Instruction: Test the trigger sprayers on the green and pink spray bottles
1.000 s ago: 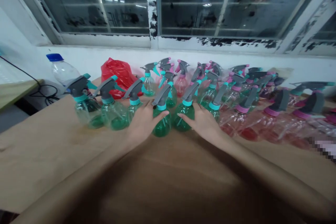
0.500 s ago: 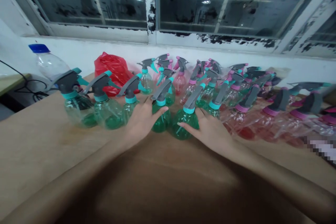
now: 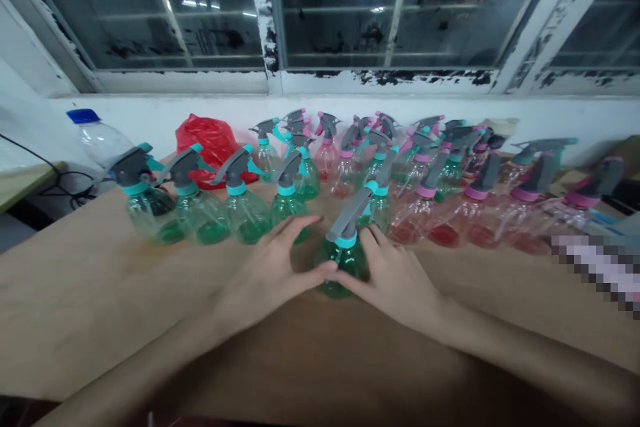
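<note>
A green spray bottle [image 3: 345, 250] with a grey trigger head and turquoise collar stands in front of the row, its head pointing up to the right. My right hand [image 3: 400, 273] wraps its right side, thumb across the front and fingers behind. On the other side my left hand [image 3: 273, 267] is spread open, its thumb tip at the bottle's front close to my right thumb. The left fingers reach up beside another green spray bottle [image 3: 287, 203] in the row and partly cover it. Whether they touch that bottle I cannot tell.
More green spray bottles [image 3: 200, 217] line up at left, pink ones [image 3: 480, 223] at right, with others behind. A red plastic bag [image 3: 207, 147] and a blue-capped clear bottle [image 3: 100, 137] are at the back left. Behind the wooden table [image 3: 125, 307] runs a windowed wall.
My right hand has brought its green spray bottle nearer to me, out of the row. My left hand has come away from the neighbouring bottle, its thumb now at the one in my right hand.
</note>
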Demonstrator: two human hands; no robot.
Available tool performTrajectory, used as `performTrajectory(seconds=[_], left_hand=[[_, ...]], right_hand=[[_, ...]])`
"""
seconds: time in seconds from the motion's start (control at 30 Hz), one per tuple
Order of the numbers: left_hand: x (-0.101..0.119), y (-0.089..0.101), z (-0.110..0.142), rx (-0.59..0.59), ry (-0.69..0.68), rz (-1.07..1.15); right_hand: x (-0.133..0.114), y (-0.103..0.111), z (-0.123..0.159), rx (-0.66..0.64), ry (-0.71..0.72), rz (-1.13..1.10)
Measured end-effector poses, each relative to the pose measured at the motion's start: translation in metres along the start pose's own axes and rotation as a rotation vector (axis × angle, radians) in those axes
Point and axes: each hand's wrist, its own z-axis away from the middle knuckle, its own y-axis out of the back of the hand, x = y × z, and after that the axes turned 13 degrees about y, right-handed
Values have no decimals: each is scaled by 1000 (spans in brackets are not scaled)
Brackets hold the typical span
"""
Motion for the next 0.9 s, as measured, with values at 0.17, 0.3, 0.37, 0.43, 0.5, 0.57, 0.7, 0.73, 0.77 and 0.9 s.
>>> performTrajectory(seconds=[0.17,0.3,0.37,0.43,0.5,0.57,0.7,0.73,0.77,0.9], left_hand=[[30,-26,-6,-189,-89,354],[49,-40,-10,-243,-93,441],[53,-45,-12,-203,-110,436],[53,-48,-15,-153,-109,412],[53,-50,-18,-115,-96,390],[53,-51,-23,-96,-94,378],[50,-49,-36,-59,-84,341],[49,-49,-40,-53,-76,334],[48,-48,-43,-50,-67,326],[43,-45,-53,-70,-63,217]], right_hand=[[-8,5,26,34,85,-87],[-9,6,37,48,79,-140],[-7,4,39,77,44,-141],[-3,1,39,88,27,-154],[3,-4,39,93,43,-181],[13,-9,39,97,97,-213],[42,-23,44,83,179,-229],[51,-26,46,64,198,-229],[59,-28,49,53,214,-229],[83,-33,57,-13,294,-273]])
